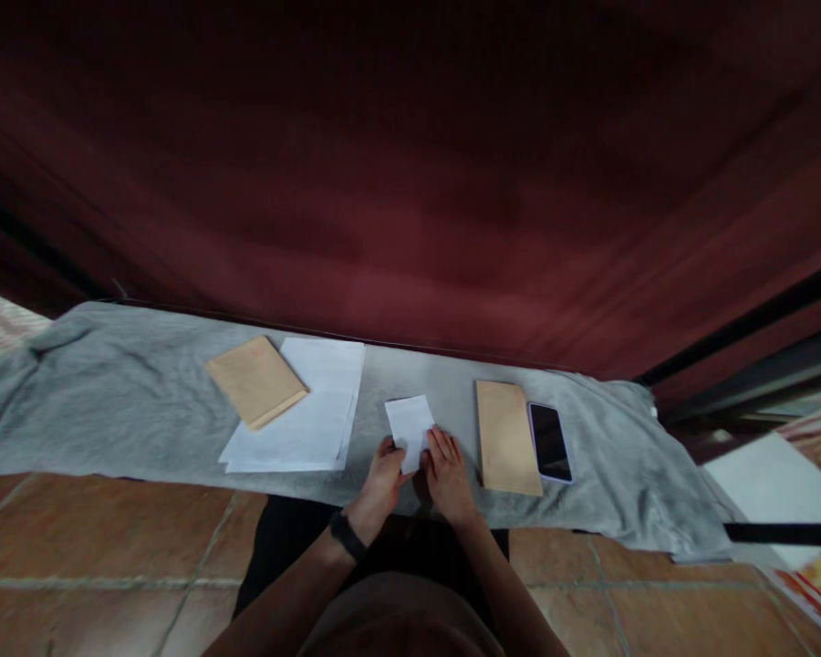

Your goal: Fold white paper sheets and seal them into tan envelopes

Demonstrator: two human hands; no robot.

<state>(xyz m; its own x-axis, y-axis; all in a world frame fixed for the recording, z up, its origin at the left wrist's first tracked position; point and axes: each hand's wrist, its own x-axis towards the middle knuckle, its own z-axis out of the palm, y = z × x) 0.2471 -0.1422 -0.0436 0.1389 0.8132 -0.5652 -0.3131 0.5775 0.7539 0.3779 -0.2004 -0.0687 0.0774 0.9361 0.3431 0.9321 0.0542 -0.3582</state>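
A small folded white paper (pixel 409 423) lies at the middle of the grey cloth. My left hand (pixel 385 473) grips its lower left edge between thumb and fingers. On its lower right side rests my right hand (pixel 446 467), fingers stretched over the edge. Left of my hands, large white sheets (pixel 315 411) lie stacked, with a brown envelope (pixel 256 379) partly over them. To the right is another brown envelope (pixel 507 438), beside a dark-screened phone (pixel 551 443).
The grey cloth (pixel 143 392) covers a long narrow surface against a dark red upright panel (pixel 410 228). Tiled floor (pixel 109 547) shows below the near edge. At the far right are a white panel (pixel 773 484) and a black bar (pixel 786 535).
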